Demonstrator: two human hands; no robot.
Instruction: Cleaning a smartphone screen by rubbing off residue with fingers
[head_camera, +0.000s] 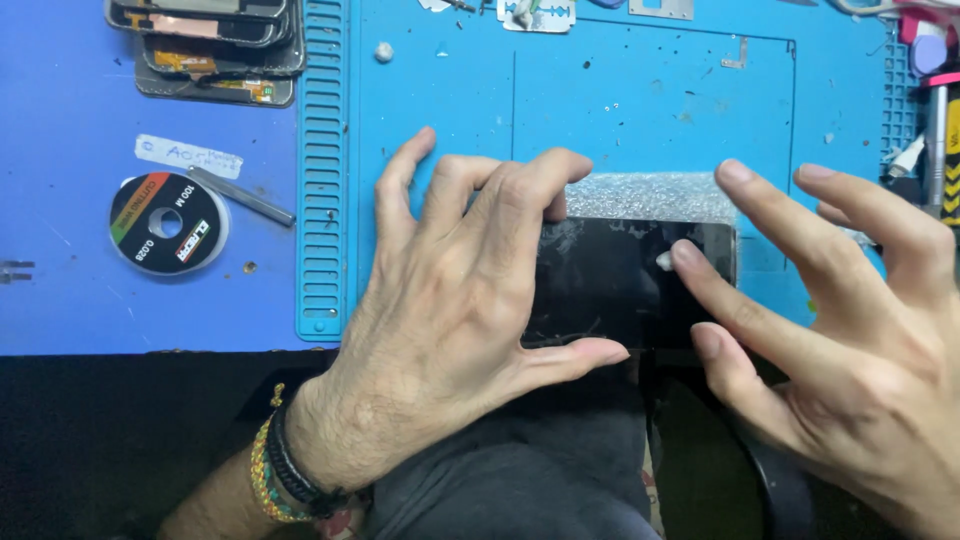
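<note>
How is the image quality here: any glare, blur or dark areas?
Head view: even, bright light on the blue mat; the black screen panel shows smudgy pale reflections; the left hand is sharp, the right hand slightly soft at its fingertips; the bottom below the table edge is dark.

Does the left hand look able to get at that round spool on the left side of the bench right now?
Probably yes. The left hand lies flat on the black screen panel holding nothing, and the bare blue mat between it and the spool leaves the way free.
</note>
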